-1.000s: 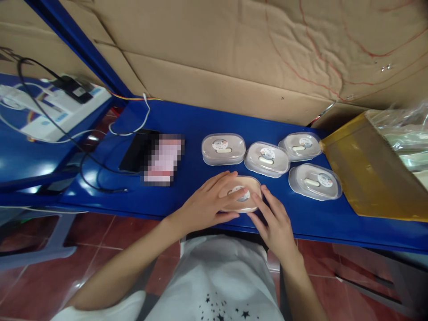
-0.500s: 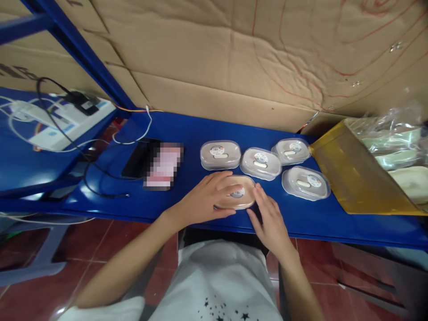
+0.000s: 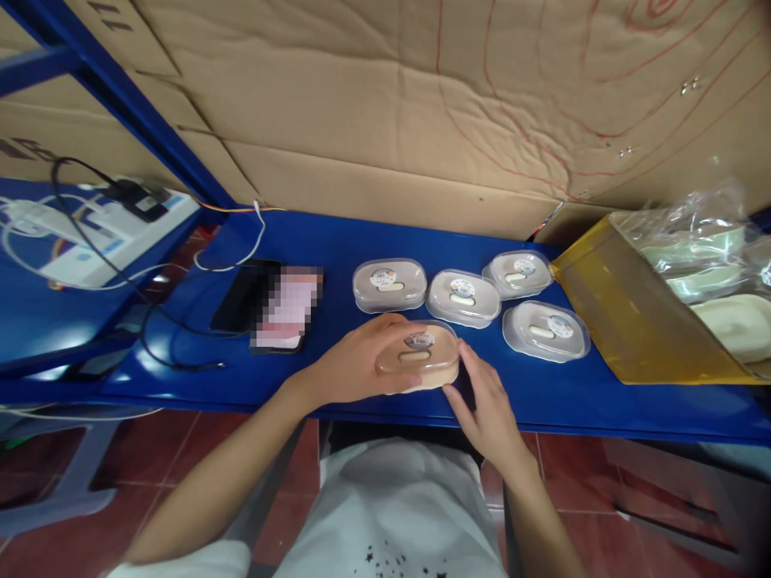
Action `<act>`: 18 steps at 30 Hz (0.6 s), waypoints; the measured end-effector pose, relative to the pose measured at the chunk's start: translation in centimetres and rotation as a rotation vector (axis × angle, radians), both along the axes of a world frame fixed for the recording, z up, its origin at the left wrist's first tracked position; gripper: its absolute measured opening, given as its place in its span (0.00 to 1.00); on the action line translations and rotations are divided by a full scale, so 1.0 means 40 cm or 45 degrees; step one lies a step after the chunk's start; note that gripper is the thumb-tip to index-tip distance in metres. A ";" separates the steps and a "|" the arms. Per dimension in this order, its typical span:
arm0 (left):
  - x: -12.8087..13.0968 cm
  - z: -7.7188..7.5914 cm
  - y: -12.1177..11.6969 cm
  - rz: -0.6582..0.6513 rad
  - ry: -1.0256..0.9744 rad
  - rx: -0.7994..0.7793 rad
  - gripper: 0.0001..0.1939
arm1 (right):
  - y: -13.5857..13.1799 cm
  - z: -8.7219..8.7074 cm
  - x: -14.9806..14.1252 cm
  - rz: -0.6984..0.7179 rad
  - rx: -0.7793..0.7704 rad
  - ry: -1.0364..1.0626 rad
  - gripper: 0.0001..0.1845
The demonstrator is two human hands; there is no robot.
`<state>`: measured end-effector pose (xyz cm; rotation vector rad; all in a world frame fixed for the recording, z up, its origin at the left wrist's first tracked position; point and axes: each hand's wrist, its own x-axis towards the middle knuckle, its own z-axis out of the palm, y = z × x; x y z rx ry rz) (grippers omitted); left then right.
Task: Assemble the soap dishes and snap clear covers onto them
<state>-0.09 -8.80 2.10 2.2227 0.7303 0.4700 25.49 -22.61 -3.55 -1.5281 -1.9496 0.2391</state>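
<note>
An oval plastic box [image 3: 425, 365] with a clear lid and a beige body lies in front of me, near the table's front edge. My left hand [image 3: 358, 357] is wrapped round its left end, fingers over the far side and thumb along the near side. Its lid shows a round printed sticker and a small cream tab. My right hand [image 3: 487, 397] grips the right end between fingertips and thumb. Just behind stand similar lidded boxes: one at the left [image 3: 389, 285], one in the middle [image 3: 463, 297], and two at the right [image 3: 545, 331].
On the blue table [image 3: 325, 241] at the left lie a phone [image 3: 286, 309], a black cable and a white power strip [image 3: 120, 237]. An open carton [image 3: 614, 321] with plastic-wrapped pale green containers stands at the right. Cardboard [image 3: 361, 104] lines the back.
The held box has turned, so its sticker now sits toward the far side and its tab toward me. My left fingers have shifted off the lid's middle. The view has moved slightly.
</note>
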 end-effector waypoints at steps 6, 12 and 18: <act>-0.004 -0.013 0.004 0.018 0.063 0.179 0.35 | -0.002 0.000 -0.004 -0.036 -0.047 -0.019 0.42; -0.015 -0.025 0.000 0.054 0.187 0.337 0.34 | -0.002 0.008 -0.008 -0.025 -0.090 -0.050 0.39; -0.023 -0.042 -0.009 0.057 0.188 0.367 0.39 | -0.001 0.008 -0.009 -0.030 -0.116 -0.037 0.38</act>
